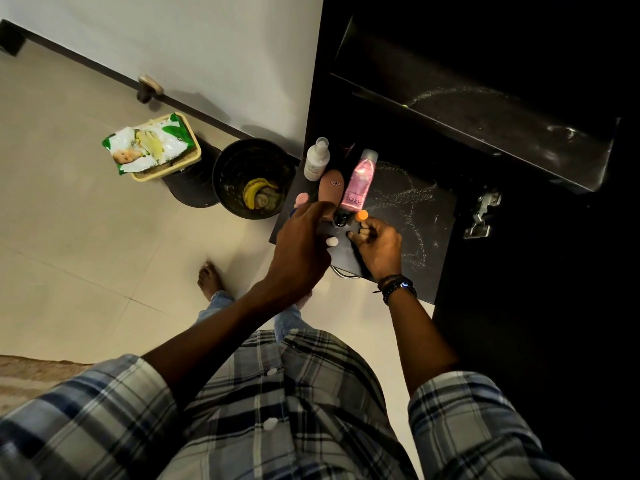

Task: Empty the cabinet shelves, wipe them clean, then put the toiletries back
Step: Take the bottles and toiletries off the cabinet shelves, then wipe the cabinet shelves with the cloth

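Note:
The black cabinet's lower shelf is streaked with white dust and carries toiletries at its left end. These are a white bottle, a brown tube and a pink Pond's bottle lying on its side. My left hand is closed, its fingertips pinching a small dark bottle at the shelf's front. My right hand curls around a small item with an orange cap right beside it. A white cap shows between my hands. The upper shelf holds nothing and is dusty.
A black bin with banana peel stands on the floor left of the cabinet. A yellow basket with a green wipes pack rests on another dark bin. A metal hinge sits at the shelf's right. My bare foot is below.

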Action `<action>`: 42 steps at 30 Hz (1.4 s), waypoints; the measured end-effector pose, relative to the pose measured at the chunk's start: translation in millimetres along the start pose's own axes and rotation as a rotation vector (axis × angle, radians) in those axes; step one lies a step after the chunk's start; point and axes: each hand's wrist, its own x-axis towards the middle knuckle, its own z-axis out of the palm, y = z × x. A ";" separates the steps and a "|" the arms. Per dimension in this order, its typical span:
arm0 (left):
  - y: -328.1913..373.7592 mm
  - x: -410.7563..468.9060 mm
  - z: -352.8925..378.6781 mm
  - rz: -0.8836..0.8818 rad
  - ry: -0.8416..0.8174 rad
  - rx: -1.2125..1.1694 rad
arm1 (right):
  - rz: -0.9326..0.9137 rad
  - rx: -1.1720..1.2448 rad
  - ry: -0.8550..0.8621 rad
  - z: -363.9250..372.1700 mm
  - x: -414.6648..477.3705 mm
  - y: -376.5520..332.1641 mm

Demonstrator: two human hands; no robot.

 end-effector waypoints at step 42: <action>-150.9 49.1 -209.9 -0.100 -0.006 0.223 | -0.477 -0.154 -0.197 115.1 -26.6 -269.9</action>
